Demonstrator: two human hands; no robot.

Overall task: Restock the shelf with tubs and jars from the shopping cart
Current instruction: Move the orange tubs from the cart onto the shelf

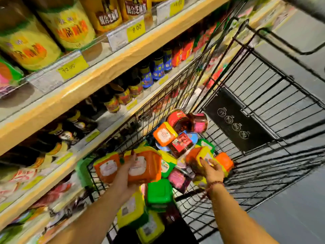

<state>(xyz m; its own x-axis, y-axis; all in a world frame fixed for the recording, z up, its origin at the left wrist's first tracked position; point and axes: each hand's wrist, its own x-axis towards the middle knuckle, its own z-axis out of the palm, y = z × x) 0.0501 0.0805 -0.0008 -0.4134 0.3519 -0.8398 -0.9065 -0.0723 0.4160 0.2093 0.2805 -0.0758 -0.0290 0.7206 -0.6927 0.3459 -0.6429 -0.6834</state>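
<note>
- Two hands held low inside the black wire shopping cart (246,120), itself drawn up close against the wooden shelf (98,80) on the left, probably for a short carry.
- Gripped a flat orange tub (147,166) in the left hand (125,175), thumb over the top face, fingers curled beneath, held above the heap at the cart's near left.
- Clasped a yellow-lidded tub (197,159) in the right hand (212,170), fingers bent round its near edge, tilted on its side, touching the pile.
- Left the remaining stock heaped in the cart: a green tub (160,191) nearest, red-lidded jars (198,122) tumbled sideways at the far end.
- Took one tub per hand, likely to halve the trips.
- Could not tell, through the blur, which gap behind the yellow price tags (135,30) was meant for tubs.
</note>
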